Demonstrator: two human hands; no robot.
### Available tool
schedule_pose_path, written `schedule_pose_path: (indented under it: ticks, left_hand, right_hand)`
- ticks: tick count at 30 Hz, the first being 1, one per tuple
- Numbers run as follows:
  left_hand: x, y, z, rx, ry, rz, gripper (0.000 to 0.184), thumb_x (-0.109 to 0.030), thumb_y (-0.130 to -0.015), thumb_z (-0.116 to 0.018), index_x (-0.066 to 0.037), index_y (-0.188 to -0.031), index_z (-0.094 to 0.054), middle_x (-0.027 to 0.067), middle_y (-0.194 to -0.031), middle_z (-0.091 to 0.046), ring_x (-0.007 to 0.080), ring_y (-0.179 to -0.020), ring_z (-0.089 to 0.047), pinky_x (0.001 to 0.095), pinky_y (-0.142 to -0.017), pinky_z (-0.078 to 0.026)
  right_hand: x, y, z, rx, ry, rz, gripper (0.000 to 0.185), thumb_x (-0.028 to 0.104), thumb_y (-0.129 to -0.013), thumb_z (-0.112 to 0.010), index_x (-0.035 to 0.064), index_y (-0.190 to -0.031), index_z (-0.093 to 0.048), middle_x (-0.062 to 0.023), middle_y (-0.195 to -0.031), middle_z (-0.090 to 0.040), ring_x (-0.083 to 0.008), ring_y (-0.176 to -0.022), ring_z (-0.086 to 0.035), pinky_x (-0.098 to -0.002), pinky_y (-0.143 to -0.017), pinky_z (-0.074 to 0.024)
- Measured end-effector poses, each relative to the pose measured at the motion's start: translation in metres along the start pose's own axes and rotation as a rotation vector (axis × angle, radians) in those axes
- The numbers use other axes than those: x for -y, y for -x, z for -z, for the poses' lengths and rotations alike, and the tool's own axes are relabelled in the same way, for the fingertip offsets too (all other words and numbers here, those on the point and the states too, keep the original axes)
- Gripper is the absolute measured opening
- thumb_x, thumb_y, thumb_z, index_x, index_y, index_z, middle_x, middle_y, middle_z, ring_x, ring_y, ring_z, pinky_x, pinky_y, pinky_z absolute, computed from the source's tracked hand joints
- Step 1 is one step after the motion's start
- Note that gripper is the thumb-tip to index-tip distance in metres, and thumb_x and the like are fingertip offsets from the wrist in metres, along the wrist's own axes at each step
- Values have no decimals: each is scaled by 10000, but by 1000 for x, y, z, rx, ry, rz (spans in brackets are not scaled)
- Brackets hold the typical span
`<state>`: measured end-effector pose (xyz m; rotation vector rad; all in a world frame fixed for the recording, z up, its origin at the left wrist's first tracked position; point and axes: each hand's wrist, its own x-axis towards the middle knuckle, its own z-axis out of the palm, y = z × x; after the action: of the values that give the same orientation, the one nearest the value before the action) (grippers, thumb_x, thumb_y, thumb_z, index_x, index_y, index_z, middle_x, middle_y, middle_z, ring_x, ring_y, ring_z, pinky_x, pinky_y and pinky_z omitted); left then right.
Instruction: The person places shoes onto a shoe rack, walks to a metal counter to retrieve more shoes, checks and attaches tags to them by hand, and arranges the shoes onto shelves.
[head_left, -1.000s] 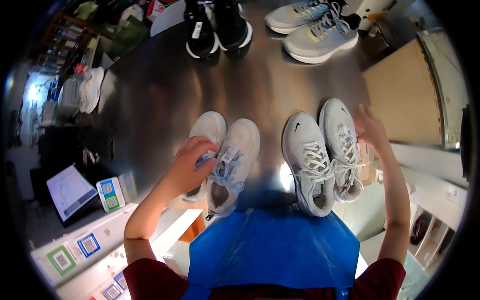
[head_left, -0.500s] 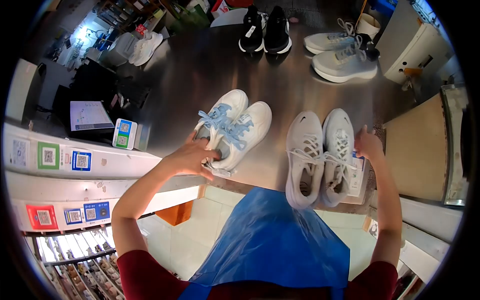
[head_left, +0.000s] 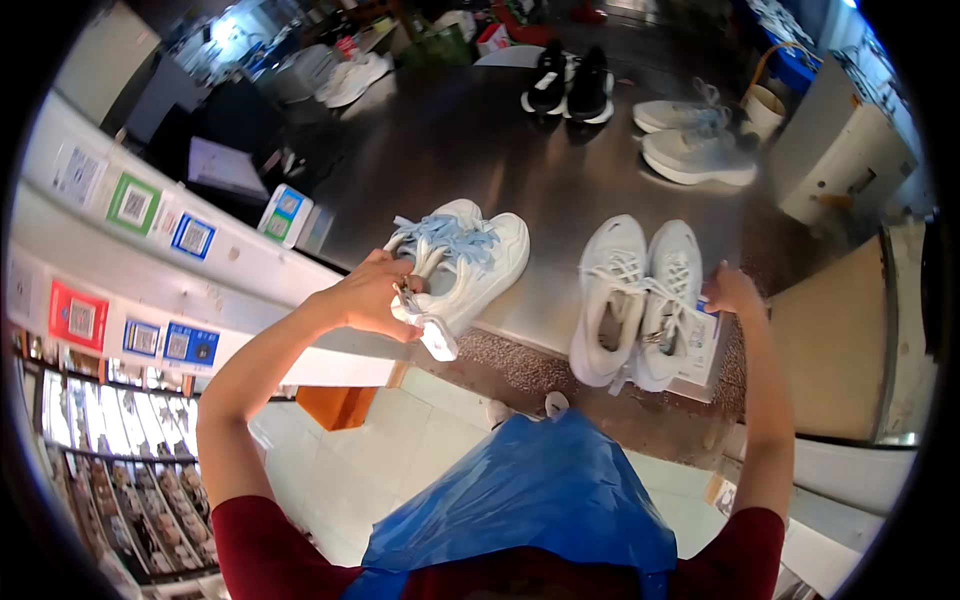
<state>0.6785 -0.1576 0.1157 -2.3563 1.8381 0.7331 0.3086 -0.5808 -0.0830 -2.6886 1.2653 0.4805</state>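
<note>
Left hand [head_left: 383, 293] was partly closed, fingers curled round the heel end of the blue-laced white sneakers [head_left: 500, 250], gripping them. That pair was at the front edge of the metal tabletop [head_left: 440, 150], toes angled away from the person. Right hand [head_left: 733, 289] was half curled just beside the white-laced sneakers [head_left: 612, 250], near a printed card [head_left: 703, 345]; couldn't tell if it held anything. White-laced pair stood side by side, toes away, heels near the front edge. Black sneakers [head_left: 590, 90] and grey sneakers [head_left: 695, 160] stood farther back.
</note>
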Motion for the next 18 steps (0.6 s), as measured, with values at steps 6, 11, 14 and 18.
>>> schedule_pose_path:
  ticks: [6, 11, 14, 18]
  left_hand:
    - [30, 182, -56, -232, 792, 165, 516, -267, -591, -772, -23, -1009, -594, 102, -891, -593, 215, -935, -549, 360, -844, -445]
    - [45, 353, -183, -667, 1311, 264, 741, -249, -593, -769, 19, -1226, -493, 101, -1117, -560, 205, -1054, -529, 354, -945, -407]
    - [29, 444, -219, -811, 1224, 255, 625, -291, -577, -763, 5, -1099, -588, 109, -1068, -569, 245, -1016, -542, 371, -933, -389]
    - [19, 555, -269, -984, 934, 490, 480, -328, -568, -755, -53, -950, -657, 78, -882, -574, 272, -902, -557, 359, -884, -394]
  right_hand:
    - [42, 40, 97, -382, -296, 235, 686, 260, -813, -684, -32, -1358, -386, -260, -1348, -447, -366, -1266, -420, -394, -1050, -334]
    - [308, 156, 130, -397, -959, 734, 437, 160, -863, -643, 18, -1257, -521, -138, -1228, -577, -211, -1077, -575, -308, -926, -440]
    - [465, 201, 52, 270, -1009, 1135, 381, 132, -869, -637, 29, -1222, -538, -91, -1117, -605, -159, -966, -587, -279, -861, -469]
    - [652, 325, -97, 1737, -1114, 836, 1025, 486, -755, -736, 106, -1487, -127, -157, -1445, -341, -279, -1300, -368, -422, -1040, -326]
